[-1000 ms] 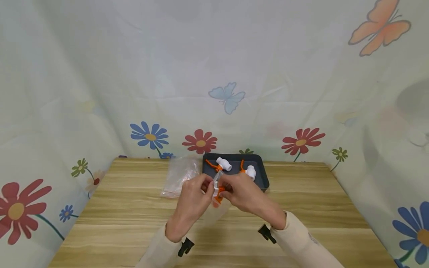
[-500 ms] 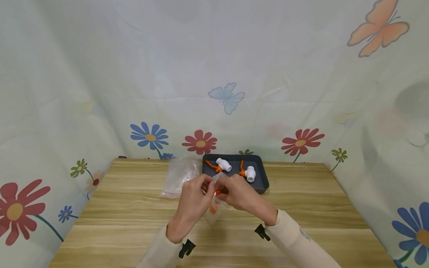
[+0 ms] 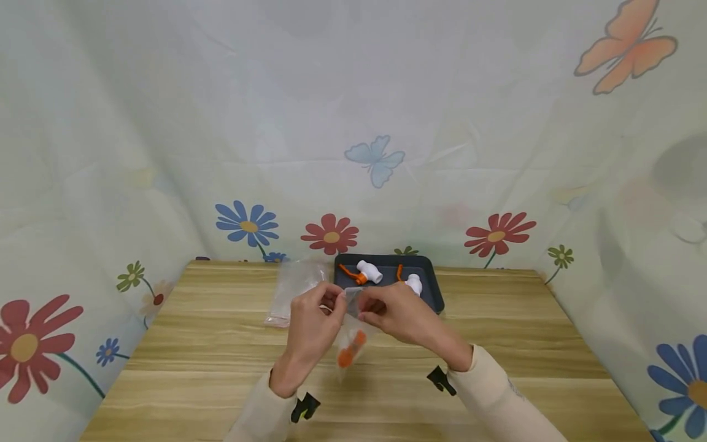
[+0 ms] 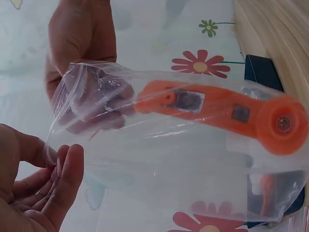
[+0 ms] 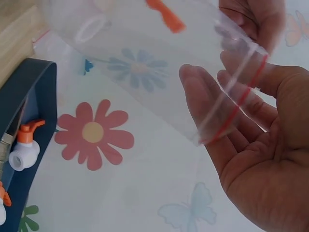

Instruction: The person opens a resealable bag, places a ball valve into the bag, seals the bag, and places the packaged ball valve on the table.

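Observation:
A clear zip bag [image 4: 159, 150] with a red line along its mouth hangs between the hands. In it lies a ball valve [image 4: 207, 108] with a long orange handle; its white body is hazy through the plastic. My left hand [image 3: 315, 316] pinches the bag's mouth edge between thumb and fingers. My right hand [image 3: 400, 313] is at the mouth, its loosely bent fingers [image 5: 198, 96] overlapping the plastic, apart from the valve. Whether these fingers are inside the bag or behind it, I cannot tell for sure.
A dark tray [image 3: 439, 301] stands at the back of the wooden table [image 3: 221, 356], holding a white valve [image 3: 369, 272] and another valve [image 3: 413, 283], both with orange handles. Left of it lie flat clear bags [image 3: 298, 282]. A flowered cloth [image 3: 353, 92] hangs behind.
The right hand has let go of the valve, which has slid down to hang low in the bag. The right hand has drawn back to the bag's mouth; the left still pinches the edge.

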`<action>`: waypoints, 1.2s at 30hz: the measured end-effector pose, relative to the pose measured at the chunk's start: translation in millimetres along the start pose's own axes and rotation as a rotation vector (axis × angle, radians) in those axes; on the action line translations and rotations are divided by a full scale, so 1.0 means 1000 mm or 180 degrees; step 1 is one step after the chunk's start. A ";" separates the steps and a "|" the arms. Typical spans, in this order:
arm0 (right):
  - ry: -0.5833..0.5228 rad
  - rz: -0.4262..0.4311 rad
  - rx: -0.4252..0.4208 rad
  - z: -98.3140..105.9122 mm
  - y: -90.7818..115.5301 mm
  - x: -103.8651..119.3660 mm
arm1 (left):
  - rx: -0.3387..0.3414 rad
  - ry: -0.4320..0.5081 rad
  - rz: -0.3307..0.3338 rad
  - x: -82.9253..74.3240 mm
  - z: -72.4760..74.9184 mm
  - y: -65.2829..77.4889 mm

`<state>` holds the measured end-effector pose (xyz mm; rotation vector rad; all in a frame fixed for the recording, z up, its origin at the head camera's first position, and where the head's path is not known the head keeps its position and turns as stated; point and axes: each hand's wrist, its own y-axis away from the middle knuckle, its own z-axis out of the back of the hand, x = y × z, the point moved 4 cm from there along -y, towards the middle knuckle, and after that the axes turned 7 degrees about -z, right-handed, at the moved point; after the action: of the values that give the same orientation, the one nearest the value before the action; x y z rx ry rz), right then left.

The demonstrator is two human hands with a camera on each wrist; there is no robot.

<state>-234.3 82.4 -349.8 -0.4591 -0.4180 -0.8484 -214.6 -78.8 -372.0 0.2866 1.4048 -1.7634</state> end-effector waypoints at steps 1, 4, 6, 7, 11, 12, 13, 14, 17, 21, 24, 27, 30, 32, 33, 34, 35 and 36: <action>0.0013 -0.0008 -0.0035 0.003 0.002 0.001 | -0.0014 0.0043 0.0033 0.001 0.001 0.000; -0.0006 -0.0045 -0.0159 0.013 0.008 0.005 | -0.0089 0.0166 0.0127 0.002 0.002 -0.001; -0.0031 -0.0056 -0.0315 0.019 0.013 0.007 | -0.0160 0.0219 0.0158 0.004 0.003 -0.001; -0.0051 -0.0044 -0.0424 0.022 0.015 0.008 | -0.0195 0.0248 0.0166 0.005 0.004 -0.001; -0.0069 -0.0018 -0.0848 0.029 0.021 0.009 | -0.0344 0.0347 0.0199 0.007 0.007 -0.001; -0.0081 -0.0041 -0.0915 0.029 0.022 0.008 | -0.0376 0.0364 0.0225 0.007 0.007 -0.001; -0.0084 -0.0070 -0.0961 0.028 0.023 0.006 | -0.0408 0.0383 0.0252 0.006 0.008 -0.001; -0.0080 -0.0107 -0.0998 0.026 0.024 0.004 | -0.0443 0.0390 0.0279 0.005 0.009 -0.001; -0.0064 -0.0229 -0.1091 0.021 0.027 -0.001 | -0.0539 0.0391 0.0313 0.001 0.011 -0.002; -0.0054 -0.0425 -0.1127 0.010 0.029 -0.006 | -0.0674 0.0416 0.0240 0.000 0.013 -0.002; -0.0104 -0.0621 -0.0986 -0.001 0.027 -0.010 | -0.0748 0.0430 0.0150 0.001 0.014 -0.001; -0.0194 -0.0762 -0.0889 -0.010 0.023 -0.013 | -0.0757 0.0456 0.0000 0.002 0.013 0.001; -0.0239 -0.0742 -0.0945 -0.014 0.021 -0.013 | -0.0739 0.0479 -0.0132 0.001 0.011 0.002; -0.0238 -0.0658 -0.1025 -0.015 0.020 -0.013 | -0.0719 0.0483 -0.0168 0.001 0.010 0.003; -0.0218 -0.0609 -0.1066 -0.015 0.020 -0.013 | -0.0708 0.0485 -0.0174 0.001 0.010 0.003; -0.0214 -0.0556 -0.1095 -0.016 0.019 -0.013 | -0.0693 0.0489 -0.0172 0.000 0.010 0.003; -0.0206 -0.0513 -0.1121 -0.016 0.019 -0.013 | -0.0676 0.0492 -0.0170 0.000 0.009 0.003; -0.0205 -0.0483 -0.1140 -0.016 0.019 -0.012 | -0.0660 0.0496 -0.0167 0.000 0.009 0.003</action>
<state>-224.1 92.3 -373.4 -0.7945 -0.3635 -1.0635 -209.4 -86.9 -371.3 0.2824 1.7065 -1.6489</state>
